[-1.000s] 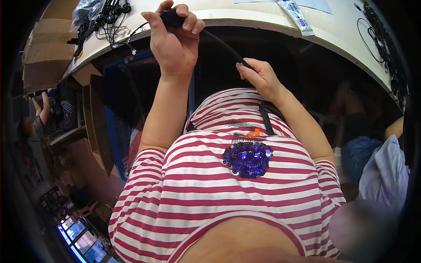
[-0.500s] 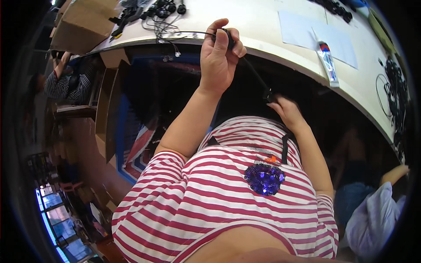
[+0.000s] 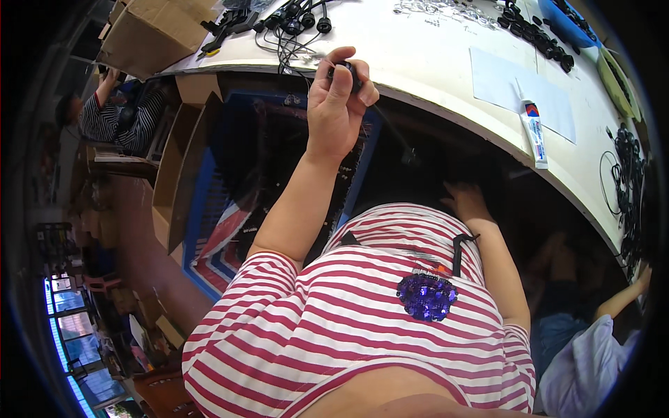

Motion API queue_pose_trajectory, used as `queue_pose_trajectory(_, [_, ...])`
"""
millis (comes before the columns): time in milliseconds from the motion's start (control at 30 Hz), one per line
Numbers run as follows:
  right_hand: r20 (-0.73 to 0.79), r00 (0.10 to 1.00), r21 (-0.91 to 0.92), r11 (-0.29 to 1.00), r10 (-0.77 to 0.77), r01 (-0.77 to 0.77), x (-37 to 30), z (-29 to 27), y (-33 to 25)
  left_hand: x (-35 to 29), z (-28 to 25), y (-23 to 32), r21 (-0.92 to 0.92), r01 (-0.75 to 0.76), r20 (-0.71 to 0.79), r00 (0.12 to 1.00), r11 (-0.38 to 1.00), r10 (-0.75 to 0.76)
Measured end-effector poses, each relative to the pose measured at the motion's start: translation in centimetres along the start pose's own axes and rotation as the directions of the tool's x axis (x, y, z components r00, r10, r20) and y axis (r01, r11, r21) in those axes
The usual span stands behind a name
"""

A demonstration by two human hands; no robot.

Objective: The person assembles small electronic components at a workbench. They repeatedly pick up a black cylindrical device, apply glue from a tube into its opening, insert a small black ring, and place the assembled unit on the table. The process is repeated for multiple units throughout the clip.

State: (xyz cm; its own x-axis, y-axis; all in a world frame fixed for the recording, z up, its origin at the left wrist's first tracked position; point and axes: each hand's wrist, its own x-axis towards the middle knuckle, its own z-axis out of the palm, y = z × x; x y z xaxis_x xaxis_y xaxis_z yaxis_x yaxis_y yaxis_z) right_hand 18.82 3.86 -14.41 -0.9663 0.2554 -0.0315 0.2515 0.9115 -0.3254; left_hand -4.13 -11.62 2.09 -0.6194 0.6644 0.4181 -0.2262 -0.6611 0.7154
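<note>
Black knob (image 3: 355, 79), upper centre, is pinched in the left hand (image 3: 336, 115), letting its blurred cord (image 3: 396, 132) dangle; right of centre, the right hand (image 3: 470, 202) is loosely spread.

The left hand (image 3: 336, 111) holds a black part (image 3: 355, 79), its cord (image 3: 396, 129) hanging toward the right hand (image 3: 471, 203); beyond that hand lies a tube (image 3: 534, 136).

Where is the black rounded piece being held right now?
In the head view, the black rounded piece is in the left hand, at upper centre, by the near edge of the white table, right of the bunched black cables.
</note>
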Motion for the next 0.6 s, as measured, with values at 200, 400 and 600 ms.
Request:
queue_pose_trajectory(200, [-0.471, 0.882, 0.445, 0.857, -0.022, 0.259, 1.9, -11.8, -5.8, -2.3, 1.8, -3.1, 0.110, 0.193, 0.050, 0.979, 0.975, -0.199])
queue_pose_trajectory(400, [-0.687, 0.707, 0.236, 0.871, -0.164, 0.431, 3.9, -15.0, -8.0, -4.0, 4.7, -6.4, 0.301, 0.290, 0.182, 0.918, 0.908, -0.353])
queue_pose_trajectory(600, [-0.718, 0.687, 0.288, 0.849, -0.114, 0.442, 3.7, -14.6, -7.3, -4.9, 5.0, -8.1, 0.352, 0.301, 0.244, 0.884, 0.886, -0.398])
